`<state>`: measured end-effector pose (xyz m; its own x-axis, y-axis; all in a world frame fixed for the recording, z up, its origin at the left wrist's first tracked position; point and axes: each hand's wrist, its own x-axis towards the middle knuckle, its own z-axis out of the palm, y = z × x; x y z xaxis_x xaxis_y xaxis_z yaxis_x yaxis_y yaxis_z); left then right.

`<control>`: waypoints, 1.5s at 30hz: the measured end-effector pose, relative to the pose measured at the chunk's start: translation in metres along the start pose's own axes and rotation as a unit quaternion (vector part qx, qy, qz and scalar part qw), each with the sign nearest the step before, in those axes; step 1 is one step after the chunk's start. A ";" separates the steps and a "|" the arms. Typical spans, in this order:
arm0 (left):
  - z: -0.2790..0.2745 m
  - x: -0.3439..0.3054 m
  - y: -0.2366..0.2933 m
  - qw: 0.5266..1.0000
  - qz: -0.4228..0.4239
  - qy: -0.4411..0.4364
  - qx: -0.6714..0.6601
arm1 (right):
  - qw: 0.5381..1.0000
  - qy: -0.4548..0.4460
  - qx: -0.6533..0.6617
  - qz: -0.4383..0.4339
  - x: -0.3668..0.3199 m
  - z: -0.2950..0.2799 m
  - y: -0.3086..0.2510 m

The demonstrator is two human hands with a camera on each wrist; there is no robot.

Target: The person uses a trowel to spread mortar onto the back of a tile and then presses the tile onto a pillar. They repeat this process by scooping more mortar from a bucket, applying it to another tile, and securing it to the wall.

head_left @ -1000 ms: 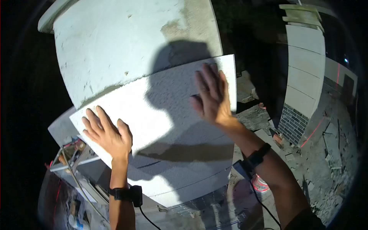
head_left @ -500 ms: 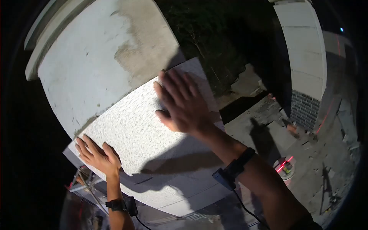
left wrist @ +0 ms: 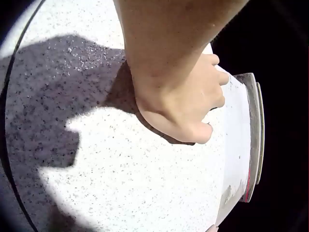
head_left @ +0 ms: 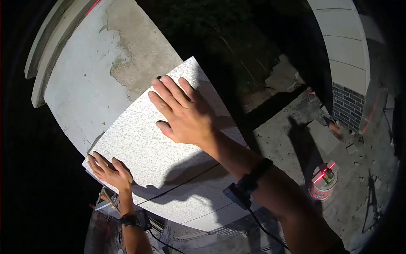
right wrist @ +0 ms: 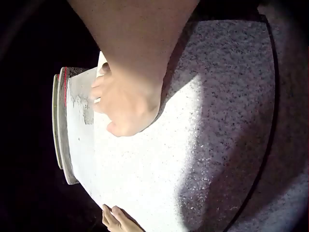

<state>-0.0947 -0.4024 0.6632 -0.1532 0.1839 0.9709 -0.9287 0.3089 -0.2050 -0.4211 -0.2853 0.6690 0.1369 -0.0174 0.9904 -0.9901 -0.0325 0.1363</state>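
A white speckled tile (head_left: 127, 131) lies against the face of a pillar (head_left: 76, 84), its upper edge next to bare grey mortar. My left hand (head_left: 111, 174) rests on the tile near its left corner, fingers spread. Higher up, toward the right corner, my right hand (head_left: 184, 116) lies flat, fingertips right at the top edge. In the left wrist view, the left hand (left wrist: 181, 104) has its fingers reaching toward that edge. The right wrist view shows the right hand (right wrist: 125, 104) pressed to the same surface. A dark joint separates this tile from another one (head_left: 186, 207) below.
At the pillar's end is a stepped ledge (head_left: 50, 55) with a red laser line. To the right stands a bucket (head_left: 322, 194) with a small device on top, crossed by a red line. Another tiled pillar (head_left: 344, 46) has dark brick (head_left: 347, 106) at its base. Rubble lies about.
The head view has shifted and turned. The right hand has moved left along the tile's top edge; the left stays near its corner. A dark joint below the tile now shows clearly.
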 end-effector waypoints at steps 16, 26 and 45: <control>0.005 -0.002 -0.005 1.000 -0.013 0.011 -0.018 | 0.996 0.058 0.060 -0.004 0.002 0.003 -0.002; 0.002 0.001 0.000 0.998 -0.026 0.035 -0.052 | 0.998 0.042 0.008 -0.035 0.006 0.007 -0.002; 0.020 -0.012 -0.020 0.987 0.007 0.121 -0.102 | 0.993 0.023 -0.089 -0.075 0.005 0.008 -0.009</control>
<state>-0.0811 -0.4290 0.6575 -0.0578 0.3997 0.9148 -0.8357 0.4820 -0.2634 -0.4108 -0.2933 0.6727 0.2866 0.0208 0.9578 -0.9487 0.1454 0.2807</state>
